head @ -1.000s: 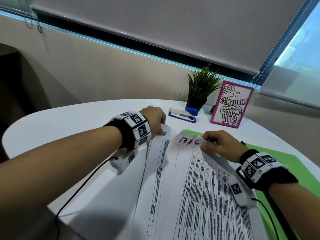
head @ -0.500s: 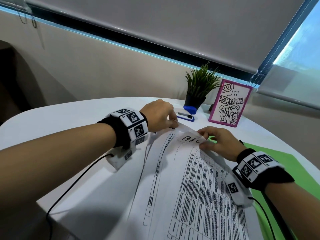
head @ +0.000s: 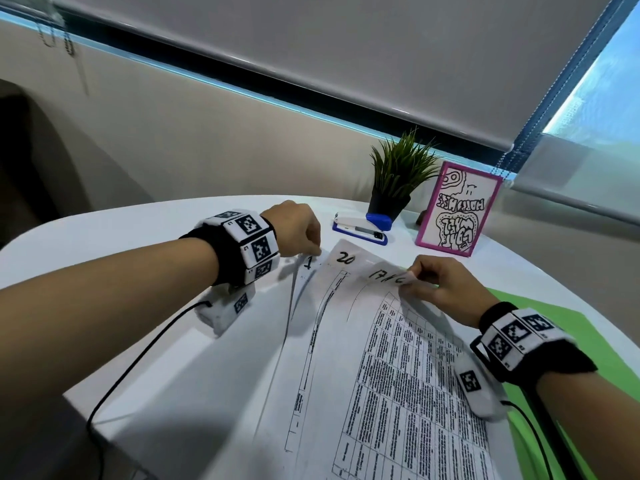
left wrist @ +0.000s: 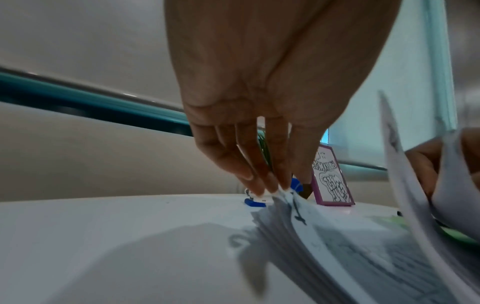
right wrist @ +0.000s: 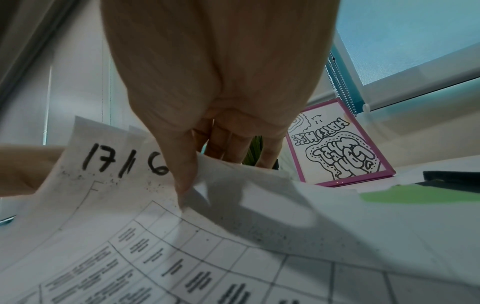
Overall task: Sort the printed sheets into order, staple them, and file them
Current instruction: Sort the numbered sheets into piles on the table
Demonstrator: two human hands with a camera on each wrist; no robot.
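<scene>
Mid-sort: right hand (head: 438,289) pinched on lifted sheets (head: 388,358), left hand (head: 294,230) pinched on corners (stapler (head: 360,228) untouched). Next, probably: reordering by handwritten numbers.

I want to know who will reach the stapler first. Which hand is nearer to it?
The left hand: it is just left of the stapler, at the papers' top corner. The right hand is lower, pinching a sheet.

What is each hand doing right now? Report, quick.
Left hand: fingertips hold up the corner of the stacked sheets.
Right hand: pinches the top sheet marked 17.
</scene>
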